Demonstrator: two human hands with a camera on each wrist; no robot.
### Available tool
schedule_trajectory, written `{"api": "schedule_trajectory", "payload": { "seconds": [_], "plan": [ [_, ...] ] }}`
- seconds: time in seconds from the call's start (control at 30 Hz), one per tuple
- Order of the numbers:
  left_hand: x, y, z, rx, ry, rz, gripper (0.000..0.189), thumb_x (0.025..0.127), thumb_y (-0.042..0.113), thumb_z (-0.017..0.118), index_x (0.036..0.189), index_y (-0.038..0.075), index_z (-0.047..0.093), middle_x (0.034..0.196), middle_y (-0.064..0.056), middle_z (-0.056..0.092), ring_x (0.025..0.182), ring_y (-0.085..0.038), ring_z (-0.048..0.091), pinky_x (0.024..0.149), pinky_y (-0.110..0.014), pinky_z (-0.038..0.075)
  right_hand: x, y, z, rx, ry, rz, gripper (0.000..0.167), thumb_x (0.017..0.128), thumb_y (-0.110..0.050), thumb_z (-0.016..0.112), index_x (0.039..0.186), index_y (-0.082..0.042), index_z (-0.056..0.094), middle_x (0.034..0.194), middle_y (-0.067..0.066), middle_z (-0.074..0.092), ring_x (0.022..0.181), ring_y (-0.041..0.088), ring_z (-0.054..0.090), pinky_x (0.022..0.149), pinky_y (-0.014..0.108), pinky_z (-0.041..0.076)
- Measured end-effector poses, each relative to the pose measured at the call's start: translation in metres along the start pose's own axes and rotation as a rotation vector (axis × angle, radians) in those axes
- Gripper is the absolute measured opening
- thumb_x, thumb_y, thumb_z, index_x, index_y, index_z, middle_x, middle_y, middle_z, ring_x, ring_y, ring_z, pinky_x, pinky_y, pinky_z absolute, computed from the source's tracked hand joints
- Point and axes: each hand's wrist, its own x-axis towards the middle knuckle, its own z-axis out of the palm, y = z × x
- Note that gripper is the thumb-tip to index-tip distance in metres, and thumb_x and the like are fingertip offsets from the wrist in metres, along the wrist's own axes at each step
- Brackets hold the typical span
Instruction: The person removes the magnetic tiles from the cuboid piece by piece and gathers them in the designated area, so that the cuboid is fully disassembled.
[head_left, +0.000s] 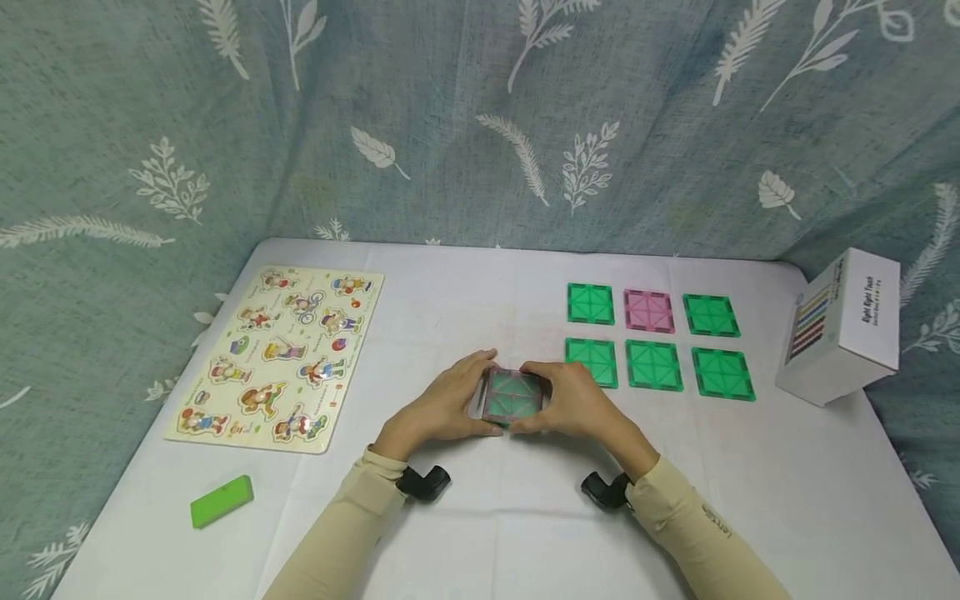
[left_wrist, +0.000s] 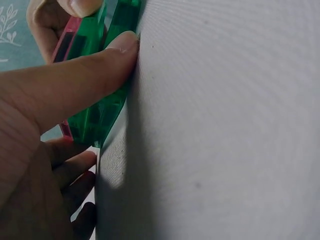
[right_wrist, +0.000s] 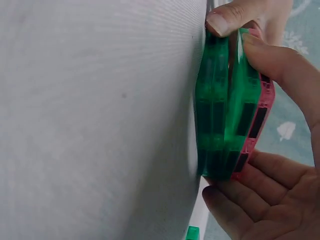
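Both hands meet around a small stack of square magnetic tiles (head_left: 513,397) low over the white table. A pink tile (right_wrist: 259,122) lies on top, with translucent green tiles (right_wrist: 212,115) beneath. My left hand (head_left: 448,398) grips the stack from the left, its thumb (left_wrist: 107,67) on the edges of the lower green tiles. From the other side my right hand (head_left: 576,400) pinches the upper part, its thumb (right_wrist: 280,62) against the pink tile and the green one below it. A narrow wedge-shaped gap parts the upper and lower tiles on the thumb side.
Several green tiles (head_left: 654,365) and one pink tile (head_left: 649,311) lie in two rows right of centre. A white box (head_left: 843,325) stands at the right edge. On the left lie a picture puzzle board (head_left: 296,375) and a green block (head_left: 222,502). A leaf-patterned curtain (head_left: 450,150) hangs behind.
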Motion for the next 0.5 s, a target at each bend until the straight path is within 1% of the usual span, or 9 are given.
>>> {"api": "schedule_trajectory", "payload": {
  "seconds": [0.23, 0.5],
  "plan": [
    [-0.0001, -0.0011, 0.0000, -0.025, -0.006, 0.002, 0.105, 0.078, 0.047, 0.085, 0.155, 0.002, 0.029, 0.169, -0.010, 0.020, 0.157, -0.033, 0.018, 0.127, -0.056, 0.022, 0.0001, -0.0006, 0.0017, -0.002, -0.001, -0.001, 0.084, 0.065, -0.046, 0.093, 0.133, -0.006, 0.064, 0.126, 0.009, 0.072, 0.111, 0.022, 0.069, 0.094, 0.041, 0.058],
    [-0.0002, -0.0013, -0.0004, -0.025, -0.009, 0.002, 0.104, 0.079, 0.048, 0.084, 0.155, 0.002, 0.029, 0.169, -0.010, 0.020, 0.157, -0.032, 0.018, 0.127, -0.056, 0.022, 0.0000, 0.0004, 0.0028, -0.006, 0.002, -0.005, 0.084, 0.065, -0.046, 0.093, 0.133, -0.006, 0.064, 0.126, 0.008, 0.072, 0.111, 0.022, 0.069, 0.094, 0.042, 0.057]
  ]
}}
